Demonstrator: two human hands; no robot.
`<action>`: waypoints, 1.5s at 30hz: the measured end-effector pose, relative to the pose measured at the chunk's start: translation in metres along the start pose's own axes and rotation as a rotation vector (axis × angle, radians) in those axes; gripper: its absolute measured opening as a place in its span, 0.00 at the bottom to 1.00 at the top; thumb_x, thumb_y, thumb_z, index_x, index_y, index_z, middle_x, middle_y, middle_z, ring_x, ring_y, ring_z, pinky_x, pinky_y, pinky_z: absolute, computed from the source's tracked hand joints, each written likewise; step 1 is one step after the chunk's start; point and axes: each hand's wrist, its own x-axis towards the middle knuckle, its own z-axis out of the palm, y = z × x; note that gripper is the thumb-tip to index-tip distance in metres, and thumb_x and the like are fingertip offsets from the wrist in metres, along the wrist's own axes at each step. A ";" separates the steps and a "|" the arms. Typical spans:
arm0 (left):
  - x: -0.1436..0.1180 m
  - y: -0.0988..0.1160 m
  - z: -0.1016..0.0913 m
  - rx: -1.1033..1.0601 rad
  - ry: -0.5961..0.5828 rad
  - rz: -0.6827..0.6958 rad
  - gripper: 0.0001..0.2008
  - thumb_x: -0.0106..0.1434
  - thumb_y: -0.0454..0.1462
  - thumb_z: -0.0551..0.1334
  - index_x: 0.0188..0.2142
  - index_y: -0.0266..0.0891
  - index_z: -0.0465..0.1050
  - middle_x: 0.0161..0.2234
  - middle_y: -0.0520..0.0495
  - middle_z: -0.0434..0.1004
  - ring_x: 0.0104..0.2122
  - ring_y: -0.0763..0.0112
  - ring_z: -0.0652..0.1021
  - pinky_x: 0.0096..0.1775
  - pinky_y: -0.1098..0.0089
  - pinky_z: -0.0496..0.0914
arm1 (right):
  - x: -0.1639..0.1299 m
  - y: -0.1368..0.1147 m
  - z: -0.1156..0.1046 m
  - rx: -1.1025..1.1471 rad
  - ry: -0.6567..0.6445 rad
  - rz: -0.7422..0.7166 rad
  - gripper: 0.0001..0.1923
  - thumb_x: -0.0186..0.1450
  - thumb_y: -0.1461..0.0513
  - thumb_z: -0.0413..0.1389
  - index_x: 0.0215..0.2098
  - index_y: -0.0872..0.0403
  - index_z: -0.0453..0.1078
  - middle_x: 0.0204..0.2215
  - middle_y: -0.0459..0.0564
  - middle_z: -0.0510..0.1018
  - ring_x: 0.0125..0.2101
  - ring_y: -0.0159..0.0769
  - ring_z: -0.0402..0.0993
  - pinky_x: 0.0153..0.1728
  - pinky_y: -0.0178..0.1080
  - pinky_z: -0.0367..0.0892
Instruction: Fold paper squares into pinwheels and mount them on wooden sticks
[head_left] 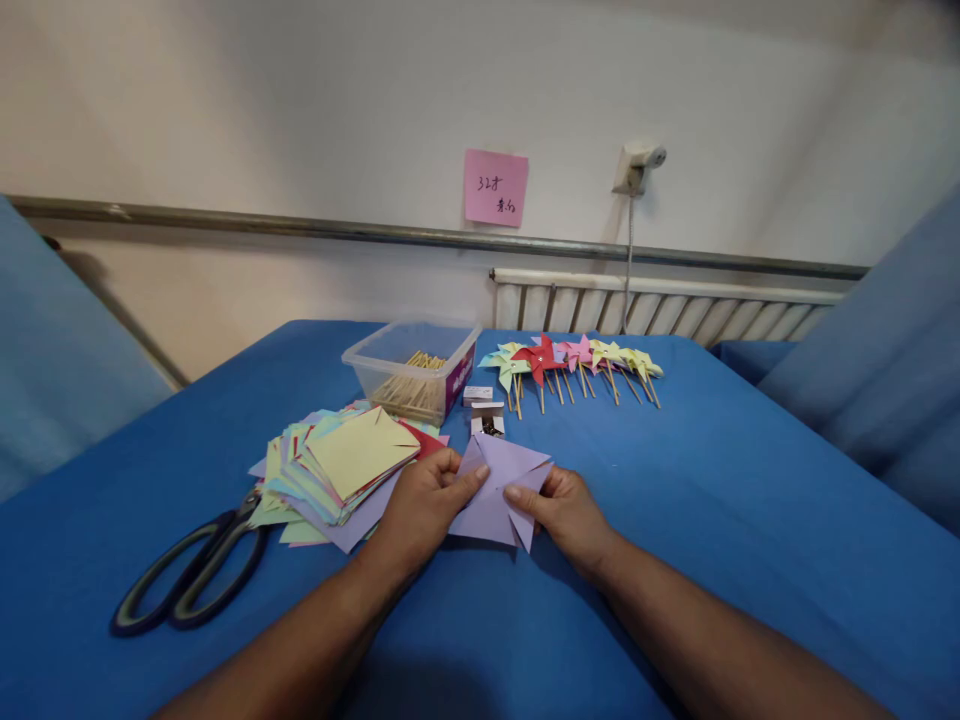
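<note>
Fingers (471, 474) of both hands pinch thin lilac paper square (495, 495), corners folded.

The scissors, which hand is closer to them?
Left. The left hand is just right of the scissors, on the purple paper; the right hand is farther right.

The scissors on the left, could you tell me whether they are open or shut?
Shut: the scissors lie with handles side by side and blades together.
</note>
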 end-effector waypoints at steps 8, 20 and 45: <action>0.001 -0.001 -0.001 0.075 -0.007 0.034 0.20 0.50 0.52 0.66 0.22 0.38 0.68 0.20 0.53 0.72 0.20 0.72 0.70 0.23 0.73 0.61 | 0.001 0.002 -0.005 -0.155 -0.026 0.001 0.19 0.52 0.49 0.64 0.22 0.56 0.70 0.13 0.41 0.67 0.14 0.25 0.57 0.17 0.31 0.53; 0.002 -0.007 0.001 -0.040 -0.062 -0.021 0.21 0.52 0.53 0.65 0.27 0.36 0.71 0.24 0.48 0.76 0.24 0.68 0.74 0.25 0.71 0.64 | 0.002 0.002 -0.003 0.071 0.032 0.019 0.19 0.48 0.53 0.69 0.31 0.56 0.75 0.26 0.46 0.79 0.24 0.33 0.73 0.32 0.37 0.68; 0.002 -0.006 0.002 -0.217 -0.020 -0.068 0.18 0.48 0.47 0.70 0.30 0.36 0.71 0.24 0.49 0.77 0.23 0.71 0.73 0.26 0.72 0.65 | 0.002 0.006 -0.011 0.005 0.086 -0.024 0.21 0.54 0.47 0.63 0.30 0.57 0.74 0.21 0.47 0.76 0.22 0.33 0.69 0.27 0.36 0.64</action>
